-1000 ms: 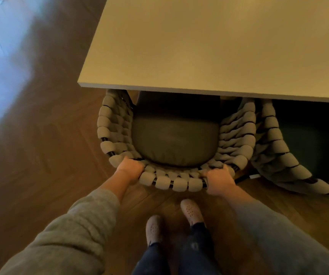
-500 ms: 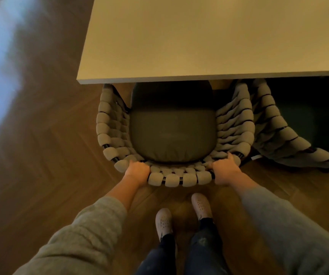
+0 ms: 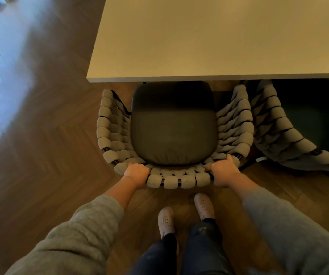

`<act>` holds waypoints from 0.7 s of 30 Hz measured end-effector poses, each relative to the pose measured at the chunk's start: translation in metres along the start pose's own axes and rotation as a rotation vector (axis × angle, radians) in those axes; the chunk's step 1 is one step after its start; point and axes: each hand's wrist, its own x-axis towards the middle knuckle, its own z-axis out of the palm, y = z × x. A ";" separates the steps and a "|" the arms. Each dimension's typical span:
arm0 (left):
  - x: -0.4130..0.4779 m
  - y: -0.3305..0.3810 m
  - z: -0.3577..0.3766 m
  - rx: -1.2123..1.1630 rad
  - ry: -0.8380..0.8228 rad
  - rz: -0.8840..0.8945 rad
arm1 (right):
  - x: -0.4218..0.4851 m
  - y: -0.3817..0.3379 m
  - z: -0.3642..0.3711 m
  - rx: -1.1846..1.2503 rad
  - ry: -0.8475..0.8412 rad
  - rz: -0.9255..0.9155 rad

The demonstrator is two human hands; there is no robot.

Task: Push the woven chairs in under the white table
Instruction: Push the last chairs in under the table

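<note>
A woven chair (image 3: pixel 111 133) with thick grey cord loops and a dark seat cushion (image 3: pixel 173 135) stands at the near edge of the white table (image 3: pixel 219 36). Only the front strip of the cushion lies under the tabletop. My left hand (image 3: pixel 137 172) grips the left part of the curved backrest rim. My right hand (image 3: pixel 224 172) grips the right part of the same rim, thumb up along the weave. A second woven chair (image 3: pixel 278 132) stands to the right, touching the first, with its seat mostly under the table.
Dark herringbone wood floor (image 3: pixel 46 155) spreads to the left, with a bright patch of light at the far left. My two feet in pale shoes (image 3: pixel 203 205) stand right behind the chair. The table's left corner (image 3: pixel 89 79) is just left of the chair.
More of the seat cushion and both armrest ends now show in front of the table edge than before. Both hands keep the same grip on the backrest. The view has shifted.
</note>
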 end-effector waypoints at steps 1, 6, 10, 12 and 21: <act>0.001 -0.003 -0.001 0.000 -0.003 -0.003 | 0.003 -0.001 -0.002 0.005 -0.001 -0.004; 0.006 -0.010 -0.005 0.023 -0.014 -0.012 | 0.019 0.001 -0.003 0.015 -0.003 -0.010; 0.009 -0.015 -0.005 0.025 -0.004 -0.010 | 0.021 0.001 -0.009 0.003 -0.003 -0.016; 0.013 -0.018 -0.008 0.022 0.004 -0.011 | 0.024 0.001 -0.013 0.007 0.006 -0.012; 0.024 -0.026 -0.008 0.004 0.016 -0.028 | 0.030 0.000 -0.024 -0.002 -0.002 0.003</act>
